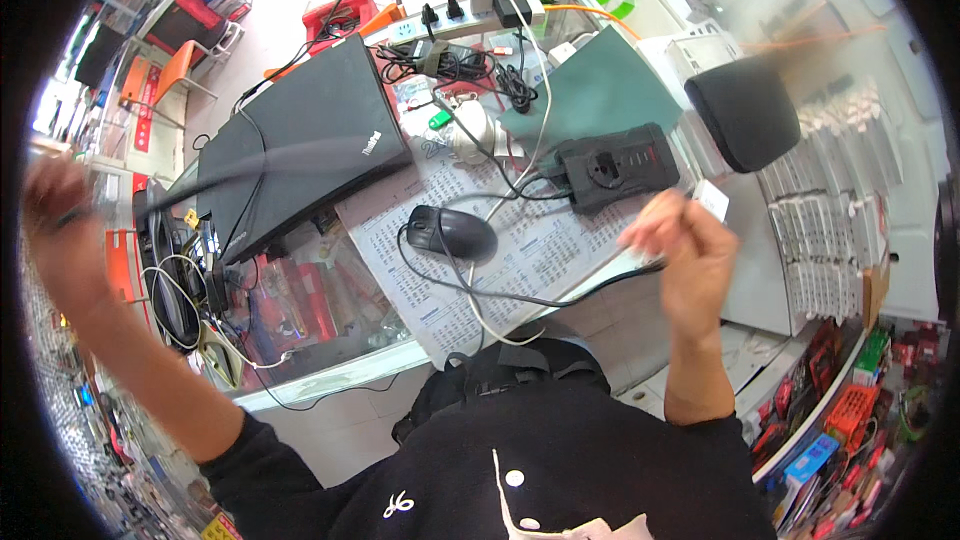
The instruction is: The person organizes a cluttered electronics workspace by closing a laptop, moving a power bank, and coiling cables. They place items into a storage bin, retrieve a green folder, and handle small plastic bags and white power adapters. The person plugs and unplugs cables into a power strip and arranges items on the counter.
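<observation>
At far left of the frame, the left hand (62, 205) is raised and motion-blurred, fingers seemingly curled round a dark cable (180, 198); exact grip too smeared to detail. That cable streaks from the hand toward frame centre, over the closed black laptop (315, 110). Right of centre, the right hand (690, 245) has its fingers bent, tips drawn together, above the table's near-right edge. A black cord (590, 295) runs up to this hand from lower centre; cannot tell whether it's pinched or merely passes behind. Mid-frame, a black mouse (455, 233) sits on printed sheets (420, 290), cord looping around it and a white cable crossing close by. Just up and right, a black box with a socket (618, 168) lies near the right hand, not touching it. Upper centre: white power strip (410, 30) with plugs in it, bundled cords below.

Step in hand, judged: cable handling, hands spread wide apart. Next move would seem to call for a sure hold on the cable, slack kept clear of the mouse and the loops around it; snagging looks possible.
</observation>
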### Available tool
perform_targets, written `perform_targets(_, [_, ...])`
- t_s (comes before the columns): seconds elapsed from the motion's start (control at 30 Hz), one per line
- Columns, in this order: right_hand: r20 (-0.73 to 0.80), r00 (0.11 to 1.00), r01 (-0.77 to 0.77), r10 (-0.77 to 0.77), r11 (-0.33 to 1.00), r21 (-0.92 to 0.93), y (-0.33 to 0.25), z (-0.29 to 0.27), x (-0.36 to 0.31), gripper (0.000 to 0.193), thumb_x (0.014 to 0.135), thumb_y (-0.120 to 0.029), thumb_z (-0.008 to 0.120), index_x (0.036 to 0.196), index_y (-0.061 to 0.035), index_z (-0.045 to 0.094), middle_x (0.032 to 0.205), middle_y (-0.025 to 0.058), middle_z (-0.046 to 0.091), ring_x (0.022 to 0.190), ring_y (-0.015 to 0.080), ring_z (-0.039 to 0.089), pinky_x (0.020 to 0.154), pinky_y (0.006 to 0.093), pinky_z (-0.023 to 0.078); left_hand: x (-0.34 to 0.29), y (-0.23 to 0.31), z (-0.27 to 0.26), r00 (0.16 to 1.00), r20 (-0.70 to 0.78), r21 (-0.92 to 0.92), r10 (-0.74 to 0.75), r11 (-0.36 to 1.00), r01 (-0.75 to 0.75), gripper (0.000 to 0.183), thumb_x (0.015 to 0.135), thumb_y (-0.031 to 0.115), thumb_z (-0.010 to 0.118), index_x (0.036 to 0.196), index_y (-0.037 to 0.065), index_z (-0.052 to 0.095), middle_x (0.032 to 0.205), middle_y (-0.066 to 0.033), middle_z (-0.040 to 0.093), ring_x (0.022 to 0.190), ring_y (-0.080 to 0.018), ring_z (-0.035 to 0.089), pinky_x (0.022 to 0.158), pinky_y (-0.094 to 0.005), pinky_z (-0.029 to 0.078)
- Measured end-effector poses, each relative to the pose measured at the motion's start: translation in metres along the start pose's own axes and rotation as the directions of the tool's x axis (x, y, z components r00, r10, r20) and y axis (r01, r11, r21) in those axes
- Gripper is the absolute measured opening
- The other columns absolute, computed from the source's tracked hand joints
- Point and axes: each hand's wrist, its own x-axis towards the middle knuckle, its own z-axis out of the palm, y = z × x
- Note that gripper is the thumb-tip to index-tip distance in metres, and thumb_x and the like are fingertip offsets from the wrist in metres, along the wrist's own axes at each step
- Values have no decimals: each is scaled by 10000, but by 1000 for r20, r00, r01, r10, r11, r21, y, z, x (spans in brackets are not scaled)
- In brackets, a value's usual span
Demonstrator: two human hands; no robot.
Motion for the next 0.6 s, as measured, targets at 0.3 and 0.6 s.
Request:
perform_targets(0.3, [-135, 868, -497, 478, 828, -260, 79, -166, 95, 297, 878, -117, 601, 1153, -5, 606, 907, 19, 597, 618, 51, 519, 518, 203, 431, -69, -252, 171, 872, -11, 700, -489, 619, 356, 116, 814, 86, 679, 795, -16, 627, 660, -21, 540, 626, -91, 495, 566, -265, 409])
perform_targets(0.6, [91, 957, -221, 275, 898, -380, 106, -146, 184, 355, 876, -133, 559, 1215, -32, 583, 1082, 87, 633, 766, 107, 596, 668, 249, 501, -66, -282, 176, 917, -25, 899, -397, 393, 194, 250, 817, 106, 657, 1066, 89, 660, 804, -97, 644, 667, -233, 621, 605, -351, 493])
